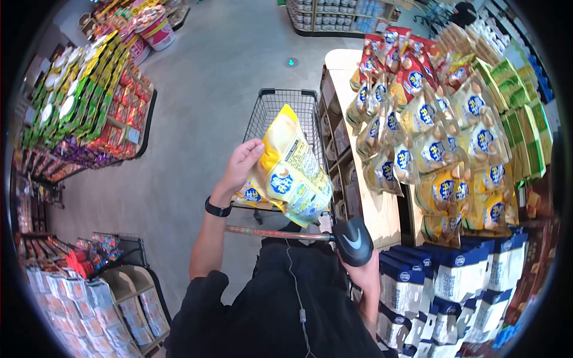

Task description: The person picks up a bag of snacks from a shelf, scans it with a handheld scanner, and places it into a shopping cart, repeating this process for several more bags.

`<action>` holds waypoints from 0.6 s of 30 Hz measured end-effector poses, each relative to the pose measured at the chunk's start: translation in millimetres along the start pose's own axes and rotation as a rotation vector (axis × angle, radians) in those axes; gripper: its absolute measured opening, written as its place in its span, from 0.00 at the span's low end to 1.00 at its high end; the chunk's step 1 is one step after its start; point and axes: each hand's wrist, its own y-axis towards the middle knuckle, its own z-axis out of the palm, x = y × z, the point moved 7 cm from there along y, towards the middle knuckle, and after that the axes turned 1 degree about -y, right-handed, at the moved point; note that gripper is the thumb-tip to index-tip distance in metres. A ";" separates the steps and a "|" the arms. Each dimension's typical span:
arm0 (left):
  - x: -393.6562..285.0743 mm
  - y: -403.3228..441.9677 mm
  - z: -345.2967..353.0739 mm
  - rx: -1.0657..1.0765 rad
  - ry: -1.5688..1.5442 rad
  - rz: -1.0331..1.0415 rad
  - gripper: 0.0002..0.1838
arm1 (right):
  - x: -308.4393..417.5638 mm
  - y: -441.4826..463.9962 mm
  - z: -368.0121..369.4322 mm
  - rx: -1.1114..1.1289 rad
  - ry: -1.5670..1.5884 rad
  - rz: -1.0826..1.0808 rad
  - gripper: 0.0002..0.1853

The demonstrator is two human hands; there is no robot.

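Observation:
My left hand (243,160) is closed on the upper left edge of a yellow snack bag (300,164), which is tilted over the shopping cart. Printed text and a blue logo face up on the bag. Part of a second yellow bag (250,194) shows beneath it; whether my hand also holds this one is unclear. Beyond them is the wire basket of the cart (270,107), and its handle bar (280,233) runs across in front of my body. My right hand (365,273) is at the handle's black end piece (353,241), which hides its fingers.
To the right, a wooden display table (379,218) bears several rows of upright snack bags (434,149). Blue and white packages (456,277) stand nearer me. A shelf of green and red packs (89,101) is on the left, with grey floor (197,119) between.

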 end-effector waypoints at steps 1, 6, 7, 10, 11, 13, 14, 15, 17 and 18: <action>0.7 1.6 2.6 0.014 -0.053 -0.002 0.14 | 1.4 1.3 1.0 0.032 0.001 0.008 0.18; 2.5 2.7 31.4 0.088 -0.206 -0.061 0.15 | -4.9 2.7 -4.6 0.049 0.004 0.031 0.19; 4.9 2.9 34.6 0.093 -0.210 -0.062 0.16 | -10.8 2.3 -4.0 0.065 0.017 0.040 0.20; 4.3 -2.1 58.2 -0.022 -0.091 -0.070 0.14 | -36.2 -4.4 -13.8 0.045 0.032 0.089 0.22; 15.4 -3.7 57.7 -0.015 -0.047 -0.084 0.13 | -41.7 -7.4 -18.8 0.001 0.065 0.071 0.22; 31.7 -11.6 74.0 -0.027 0.083 -0.097 0.12 | -48.6 -16.7 -28.9 -0.053 0.155 0.040 0.22; 31.9 -14.1 86.4 -0.053 0.167 -0.090 0.12 | -53.0 -22.8 -39.7 -0.105 0.143 0.069 0.22; 38.9 -13.2 101.2 -0.050 0.155 -0.082 0.11 | -55.3 -28.7 -48.0 -0.142 0.135 0.095 0.22; 51.7 -17.9 133.7 -0.077 0.138 -0.059 0.11 | -57.3 -40.2 -61.7 -0.212 0.140 0.155 0.21; 61.9 -19.3 148.9 -0.063 0.175 -0.025 0.10 | -64.2 -46.8 -67.1 -0.252 0.147 0.154 0.20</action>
